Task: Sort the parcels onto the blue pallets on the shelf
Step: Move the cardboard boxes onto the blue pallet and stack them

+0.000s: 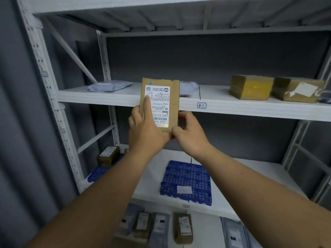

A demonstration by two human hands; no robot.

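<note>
Head camera looks straight into a grey steel shelf unit (59, 111), and both arms are up in front of it. On the middle shelf board, one blue pallet (186, 181) lies flat with only a white slip (184, 189) on it; further left a second blue pallet (97, 173) carries a small brown box (108, 155), its left part cut off by the upright. The shelf above holds two grey mailer bags, one at the left (110, 85) and one (188, 88) half hidden behind the raised parcel, plus two taped brown cartons (250, 87) (297, 90) side by side at the right, touching. A tag reading 3-1 (201, 105) sits on that shelf's front edge.

Now the parcel: a flat brown envelope (160, 102) is held upright in the air, in front of the upper shelf's edge, label facing us and upside down. The left hand (145, 129) grips its lower left side, forefinger stretched up over the label. The right hand (188, 133) pinches the lower right corner, thumb in front, its other fingers curled behind and out of sight.

Down at the bottom, several mailers and small boxes (161, 228) stand in a row, blurred and cut off by the frame; their labels are unreadable.
</note>
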